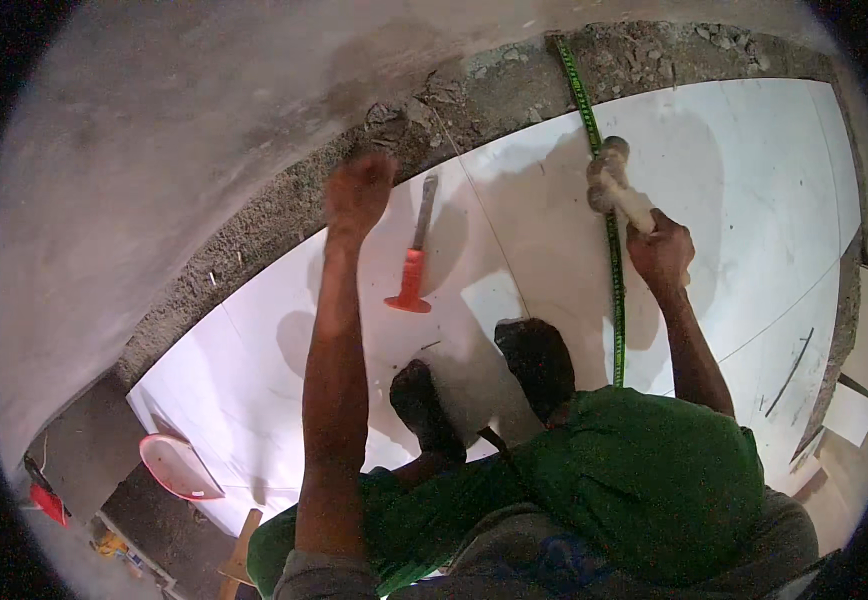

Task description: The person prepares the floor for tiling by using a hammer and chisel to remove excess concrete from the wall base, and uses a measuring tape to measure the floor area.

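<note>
My right hand [662, 252] is closed around the pale handle of a short-handled hammer [609, 168]. Its dark head hangs over a green measuring tape [576, 85] that runs across the white floor tiles [744, 150]. Farther left, my left hand [358, 190] is curled into a fist above the rough mortar strip [434, 115] along the wall; what its fingers hold, if anything, is hidden. Between my hands lies a chisel [413, 262] with a red grip and round guard, its metal end toward the wall.
Loose rubble [734, 42] lies along the wall's base [154, 150]. A white bowl-like piece with a red rim [182, 467] is at the lower left, near a piece of wood [240, 555]. A thin dark stick [790, 372] rests on the right-hand tiles. My feet [536, 365] stand on the tiles.
</note>
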Available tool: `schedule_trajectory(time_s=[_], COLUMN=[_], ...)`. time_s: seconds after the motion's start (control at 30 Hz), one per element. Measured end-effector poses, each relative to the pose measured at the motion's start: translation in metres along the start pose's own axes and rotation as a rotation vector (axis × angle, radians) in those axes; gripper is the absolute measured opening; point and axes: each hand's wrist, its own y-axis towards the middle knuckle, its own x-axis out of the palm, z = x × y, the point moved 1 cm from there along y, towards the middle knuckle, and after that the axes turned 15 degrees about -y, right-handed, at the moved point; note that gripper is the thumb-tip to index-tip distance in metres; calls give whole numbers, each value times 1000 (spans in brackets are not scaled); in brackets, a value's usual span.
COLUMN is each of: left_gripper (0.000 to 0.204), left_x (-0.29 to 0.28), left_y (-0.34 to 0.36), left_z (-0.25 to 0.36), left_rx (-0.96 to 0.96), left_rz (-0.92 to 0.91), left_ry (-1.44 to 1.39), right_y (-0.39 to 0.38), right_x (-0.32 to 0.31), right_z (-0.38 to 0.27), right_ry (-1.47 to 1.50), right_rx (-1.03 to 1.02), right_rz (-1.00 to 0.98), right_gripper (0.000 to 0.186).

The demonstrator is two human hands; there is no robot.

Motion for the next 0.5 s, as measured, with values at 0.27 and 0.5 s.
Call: schedule_trajectory(time_s=[0.27, 0.5], left_gripper=[27, 29], left_x=[76, 73], left_y=[101, 110], left_z=[8, 33], left_rx=[133, -502], left_rz=[115, 158], left_ry=[449, -188], right_y=[-5, -13], right_x=[-20, -9], right_z=[-27, -15], right_ry=[137, 89], right_rx=[100, 161], right_rz=[-103, -160], right_gripper=[28, 32])
